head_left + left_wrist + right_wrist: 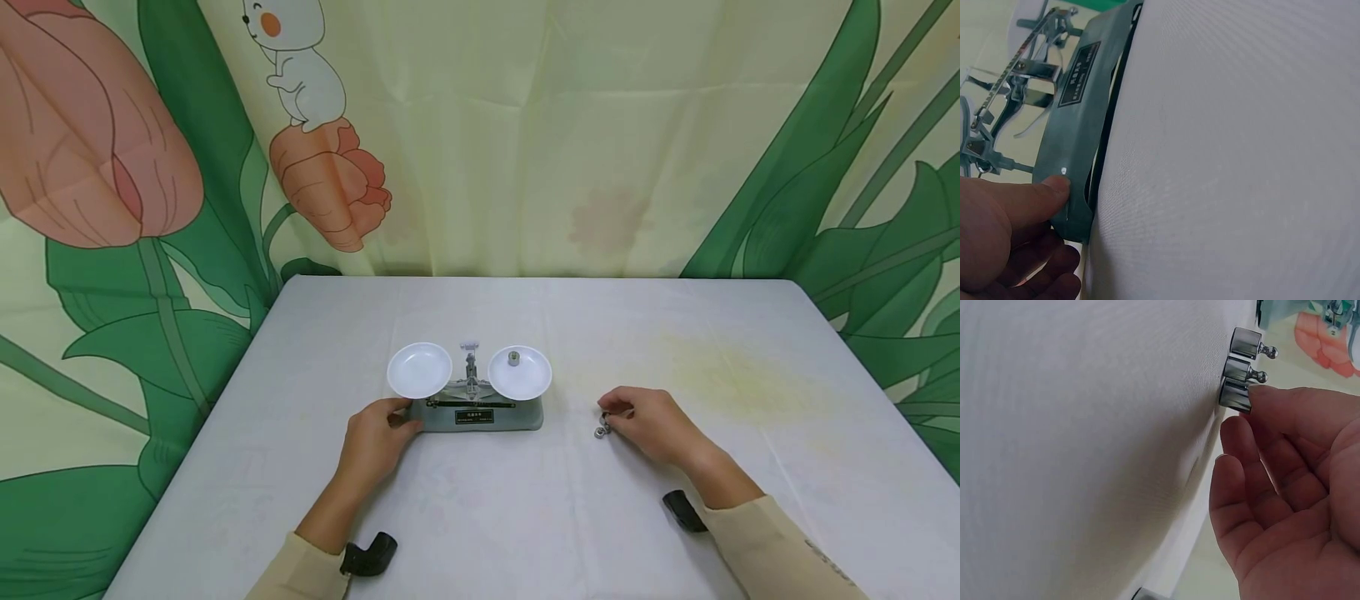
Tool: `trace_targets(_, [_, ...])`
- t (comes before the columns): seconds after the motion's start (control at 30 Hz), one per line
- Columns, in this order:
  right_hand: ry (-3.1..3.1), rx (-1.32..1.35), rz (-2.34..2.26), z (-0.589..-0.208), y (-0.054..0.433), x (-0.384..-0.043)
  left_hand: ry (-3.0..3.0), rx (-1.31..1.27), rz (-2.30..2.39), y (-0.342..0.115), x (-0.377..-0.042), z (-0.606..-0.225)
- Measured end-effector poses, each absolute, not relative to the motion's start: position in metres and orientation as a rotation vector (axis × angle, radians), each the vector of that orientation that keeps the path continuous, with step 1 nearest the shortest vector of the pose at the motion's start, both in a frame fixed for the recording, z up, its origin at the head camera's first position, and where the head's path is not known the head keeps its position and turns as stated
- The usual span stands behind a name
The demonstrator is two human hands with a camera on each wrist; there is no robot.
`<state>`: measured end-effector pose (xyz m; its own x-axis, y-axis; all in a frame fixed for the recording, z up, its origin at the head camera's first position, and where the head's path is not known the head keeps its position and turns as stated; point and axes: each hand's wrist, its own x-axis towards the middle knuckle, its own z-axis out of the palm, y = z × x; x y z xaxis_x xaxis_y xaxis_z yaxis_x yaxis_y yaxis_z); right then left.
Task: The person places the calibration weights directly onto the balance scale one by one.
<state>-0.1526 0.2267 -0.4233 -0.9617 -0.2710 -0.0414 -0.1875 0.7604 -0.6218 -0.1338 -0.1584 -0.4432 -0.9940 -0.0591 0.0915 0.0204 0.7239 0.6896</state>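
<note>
A balance scale with a grey-green base stands on the white-covered table. Its left pan is bare, and a small metal weight sits in the right pan. My left hand grips the left end of the base, thumb on its front face and fingers around the end. To the right of the scale, three shiny cylindrical weights stand in a close row. My right hand pinches the nearest weight, its knob hidden by the fingers. The middle weight and the far weight show round knobs.
A white cloth covers the table, with a faint yellowish stain toward the right. Behind the table's back edge hangs a printed curtain with plants and a rabbit. Black curved pieces sit at both wrists.
</note>
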Motion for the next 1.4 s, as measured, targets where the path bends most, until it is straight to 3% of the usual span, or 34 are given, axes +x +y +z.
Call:
trace_targets(0.8, [2.895, -0.39, -0.915, -0.427, 0.224, -0.16, -2.827, 0.047, -1.135, -0.159, -0.133, -0.443])
trace_targets(1.4, [2.968, -0.447, -1.135, -0.392, 0.206, -0.157, -2.831, 0.052, -1.13, -0.158, -0.134, -0.443])
